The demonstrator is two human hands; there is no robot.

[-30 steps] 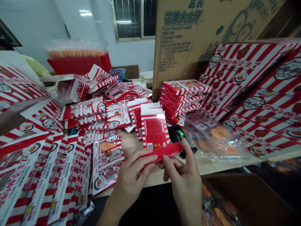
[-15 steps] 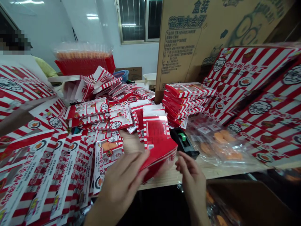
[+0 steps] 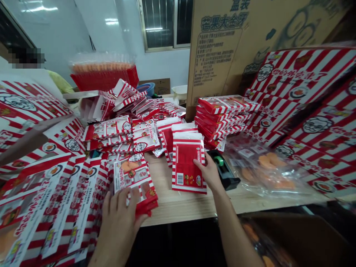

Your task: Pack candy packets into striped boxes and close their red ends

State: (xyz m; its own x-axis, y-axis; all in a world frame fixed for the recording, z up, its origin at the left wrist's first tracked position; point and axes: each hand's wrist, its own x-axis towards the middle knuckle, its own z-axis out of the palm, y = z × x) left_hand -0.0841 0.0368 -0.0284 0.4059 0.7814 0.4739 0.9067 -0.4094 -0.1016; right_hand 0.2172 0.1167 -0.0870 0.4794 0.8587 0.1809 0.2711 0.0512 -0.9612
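Left hand [image 3: 118,222], fingers spread, apparently gripping a striped red-and-white card pack [image 3: 136,178]. Right hand [image 3: 208,173], open, rests on a red-backed striped pack [image 3: 186,167] on the tabletop [image 3: 178,207]; black tape dispenser [image 3: 224,170] just to its right.

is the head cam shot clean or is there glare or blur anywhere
head view: ceiling lights leave glare on the white wall, and the clear plastic bag shines; the red tray at the back looks soft; a pixelated patch covers part of the upper left; wide-angle distortion makes the cardboard carton lean
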